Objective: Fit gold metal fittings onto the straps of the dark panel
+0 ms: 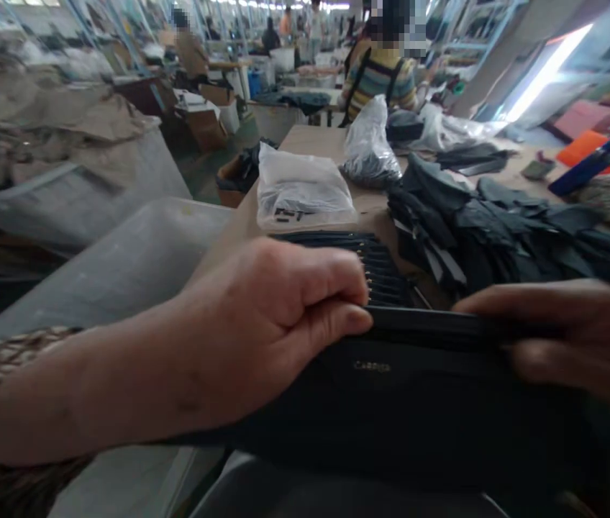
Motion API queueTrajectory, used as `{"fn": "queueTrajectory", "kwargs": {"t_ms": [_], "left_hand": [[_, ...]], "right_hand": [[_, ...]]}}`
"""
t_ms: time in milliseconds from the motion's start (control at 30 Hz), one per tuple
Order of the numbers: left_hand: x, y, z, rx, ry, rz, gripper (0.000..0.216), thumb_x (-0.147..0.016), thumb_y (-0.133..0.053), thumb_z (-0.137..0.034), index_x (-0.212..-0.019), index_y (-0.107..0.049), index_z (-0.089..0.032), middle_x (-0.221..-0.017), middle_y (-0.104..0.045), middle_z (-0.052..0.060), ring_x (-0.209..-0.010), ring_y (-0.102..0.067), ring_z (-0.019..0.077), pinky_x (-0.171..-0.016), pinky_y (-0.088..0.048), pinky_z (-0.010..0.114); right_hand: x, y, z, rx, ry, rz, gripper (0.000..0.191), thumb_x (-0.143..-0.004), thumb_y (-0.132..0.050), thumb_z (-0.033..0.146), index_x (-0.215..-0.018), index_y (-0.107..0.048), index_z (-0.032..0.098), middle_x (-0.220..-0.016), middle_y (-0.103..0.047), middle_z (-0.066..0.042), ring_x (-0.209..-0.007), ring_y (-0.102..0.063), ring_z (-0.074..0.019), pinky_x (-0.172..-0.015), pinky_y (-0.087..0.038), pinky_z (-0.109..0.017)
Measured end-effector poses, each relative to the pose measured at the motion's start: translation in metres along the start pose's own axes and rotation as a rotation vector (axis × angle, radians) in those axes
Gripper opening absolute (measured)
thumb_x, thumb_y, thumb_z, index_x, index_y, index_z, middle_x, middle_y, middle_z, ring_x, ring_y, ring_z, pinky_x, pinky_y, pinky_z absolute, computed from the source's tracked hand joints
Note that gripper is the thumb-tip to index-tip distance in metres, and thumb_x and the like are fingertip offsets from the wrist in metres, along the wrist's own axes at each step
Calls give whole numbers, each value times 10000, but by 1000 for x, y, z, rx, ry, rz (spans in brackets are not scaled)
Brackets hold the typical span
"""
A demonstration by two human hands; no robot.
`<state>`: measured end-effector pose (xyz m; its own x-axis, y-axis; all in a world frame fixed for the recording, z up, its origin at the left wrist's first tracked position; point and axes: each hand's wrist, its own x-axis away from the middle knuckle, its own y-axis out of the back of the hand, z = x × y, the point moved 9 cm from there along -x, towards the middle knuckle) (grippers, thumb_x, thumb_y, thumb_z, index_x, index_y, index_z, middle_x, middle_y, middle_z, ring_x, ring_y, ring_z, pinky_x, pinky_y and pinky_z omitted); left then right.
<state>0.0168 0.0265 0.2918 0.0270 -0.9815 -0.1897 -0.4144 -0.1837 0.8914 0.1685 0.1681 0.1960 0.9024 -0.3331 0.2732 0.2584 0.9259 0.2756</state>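
A black bag or pouch piece (418, 403) with small gold lettering is stretched between my hands, close to the camera. My left hand (288, 309) pinches its top edge between thumb and curled fingers, left of centre. At the right, my right hand (575, 331) grips the same edge, thumb below and fingers above; it is slightly blurred. Just behind the edge lies a row of black pieces (385, 270) with small gold-coloured bits. The lower part of the bag fades into shadow, so its full shape cannot be made out.
Dark cut pieces (499, 223) are heaped on the table (305, 137) at right. A white plastic bag (305, 187) and a clear bag (372, 144) stand behind. Left is a large pale bin (143, 237). A person in a striped top (380, 79) is further back.
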Motion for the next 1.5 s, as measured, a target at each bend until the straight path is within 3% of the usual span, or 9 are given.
{"fn": "queueTrajectory", "kwargs": {"t_ms": [100, 200, 300, 667, 833, 967, 1200, 1333, 1500], "left_hand": [[-3, -65, 44, 112, 103, 123, 191, -884, -512, -265, -798, -657, -176, -698, -669, -18, -633, -624, 92, -599, -454, 162], [-10, -129, 90, -45, 196, 256, 206, -912, -497, -314, -846, -647, -189, -767, -683, 20, -730, -648, 159, -673, -466, 244], [-18, -161, 114, -242, 206, 318, 240, -930, -458, -346, -880, -626, -183, -784, -686, 50, -746, -661, 201, -661, -458, 282], [-22, -175, 137, -404, 277, 357, 239, -942, -427, -353, -946, -591, -179, -789, -680, 63, -731, -667, 220, -624, -462, 307], [-25, -172, 87, -602, 40, 198, 216, -901, -424, -128, -978, -625, -153, -934, -657, 97, -881, -622, 276, -741, -474, 407], [-15, -201, 46, -530, -226, 104, 325, -862, -512, -133, -1166, -614, -185, -1192, -617, 78, -1102, -529, 298, -892, -449, 422], [4, -230, 55, -513, -391, -76, 396, -862, -542, -312, -1219, -607, -154, -1263, -596, 100, -1117, -512, 322, -947, -398, 462], [6, -229, 61, -517, -380, -83, 406, -873, -510, -339, -1231, -602, -171, -1292, -583, 90, -1145, -504, 323, -968, -376, 465], [6, -231, 60, -514, -376, -63, 413, -881, -487, -349, -1240, -596, -175, -1298, -579, 92, -1147, -509, 326, -962, -388, 473]], "right_hand": [[-32, -29, -41, 19, -98, 81, 324, -771, -657, 462, -965, -670, 202, -832, -681, -23, -678, -608, -150, -575, -504, -248], [-60, -32, -88, 207, -65, -30, 281, -816, -581, 437, -829, -657, 166, -734, -631, -3, -661, -554, -133, -604, -441, -245], [-76, -27, -113, 469, -38, -151, 287, -875, -493, 393, -762, -641, 175, -679, -611, -3, -644, -539, -136, -592, -382, -252], [-100, -28, -104, 964, 59, -251, 318, -950, -420, 383, -768, -601, 195, -740, -676, -40, -678, -617, -164, -589, -333, -271], [-103, -30, -100, 1090, -17, -230, 302, -934, -447, 358, -762, -627, 187, -774, -697, -69, -735, -653, -199, -609, -363, -287], [-98, -33, -97, 1042, -30, -259, 295, -935, -449, 393, -824, -638, 196, -809, -699, -58, -767, -658, -205, -630, -404, -286], [-9, 19, -98, 871, 154, -608, 143, -892, -546, 223, -1027, -592, 209, -1006, -628, -35, -962, -576, -161, -838, -444, -267], [78, 70, -154, 955, -85, -831, 73, -890, -528, 200, -892, -601, 199, -919, -610, -53, -915, -550, -200, -809, -457, -318], [127, 79, -213, 1099, -277, -852, 185, -881, -541, 262, -1032, -607, 179, -1019, -607, -96, -987, -526, -252, -846, -460, -374]]}}
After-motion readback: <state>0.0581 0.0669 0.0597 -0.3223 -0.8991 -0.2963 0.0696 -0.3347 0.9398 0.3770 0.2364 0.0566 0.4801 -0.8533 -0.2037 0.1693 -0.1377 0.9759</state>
